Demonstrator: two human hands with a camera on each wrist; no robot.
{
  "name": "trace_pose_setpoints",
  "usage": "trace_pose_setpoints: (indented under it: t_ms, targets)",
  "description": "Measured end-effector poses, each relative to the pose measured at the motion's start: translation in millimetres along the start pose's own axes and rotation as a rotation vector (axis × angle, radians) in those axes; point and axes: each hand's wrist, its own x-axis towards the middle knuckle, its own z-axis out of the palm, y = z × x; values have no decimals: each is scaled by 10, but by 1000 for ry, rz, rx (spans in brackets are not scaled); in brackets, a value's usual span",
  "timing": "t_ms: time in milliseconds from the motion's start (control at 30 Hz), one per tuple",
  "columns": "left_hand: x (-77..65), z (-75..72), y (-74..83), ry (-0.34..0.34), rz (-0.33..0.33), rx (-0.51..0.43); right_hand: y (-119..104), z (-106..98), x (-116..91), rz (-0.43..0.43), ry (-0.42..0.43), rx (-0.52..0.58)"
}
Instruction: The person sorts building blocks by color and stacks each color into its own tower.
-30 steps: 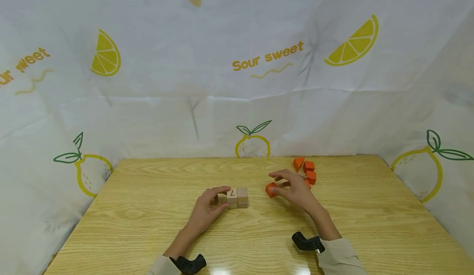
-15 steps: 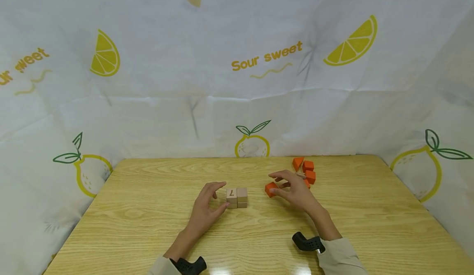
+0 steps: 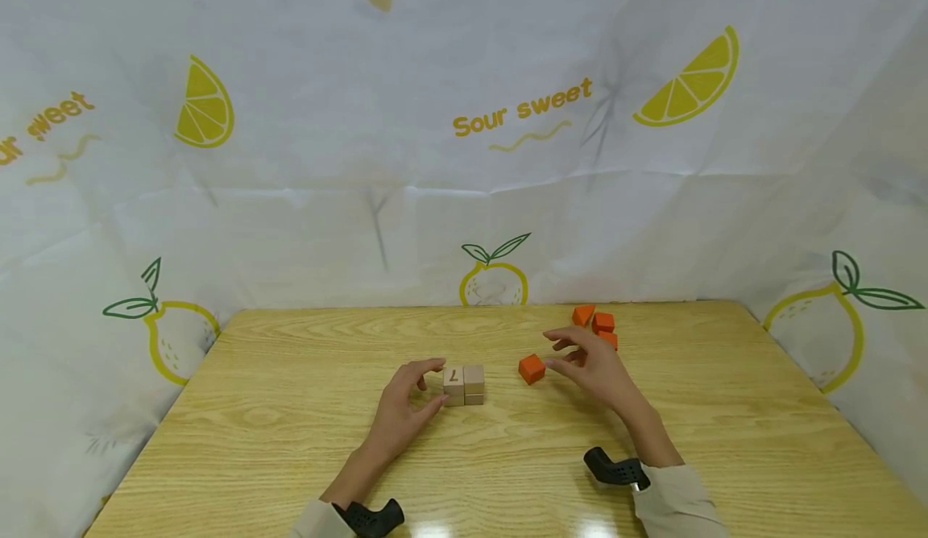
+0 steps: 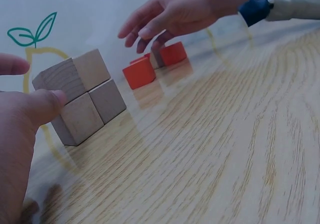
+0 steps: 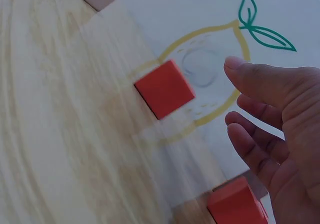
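Note:
Plain wooden cubes are stacked two wide and two high in a small block stack [image 3: 474, 377]; one top face carries a dark "7"-like mark. Beside its left end is my left hand [image 3: 399, 409]. In the left wrist view the thumb [image 4: 52, 102] lies against the near side, while the index fingertip [image 4: 20, 64] shows a gap to the wood. A red-orange cube [image 3: 532, 369] sits alone on the table right of the stack. My right hand [image 3: 598, 373] hovers just right of that cube with loosely bent fingers holding nothing; the right wrist view shows space between thumb and cube [image 5: 165, 89].
Behind the right hand lie more red pieces: a triangular block [image 3: 583, 316] and a cube [image 3: 603, 322], with others partly covered by the hand. A wood-grain table [image 3: 326, 345] ends at a white lemon-print cloth [image 3: 348, 224].
My right hand has let go of the red cube and drawn back to the right; the cube stays on the table. My left fingers have loosened from the wooden stack, staying beside it.

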Motion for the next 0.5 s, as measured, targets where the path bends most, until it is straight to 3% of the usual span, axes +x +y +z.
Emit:
trace_pose_setpoints:
  t_ms: [300, 500]
  targets:
    - [-6, -1, 13, -1, -13, 7, 75, -233, -71, 104, 65, -32]
    - [-8, 10, 0, 18, 23, 34, 110, -341, -111, 148, 117, -64]
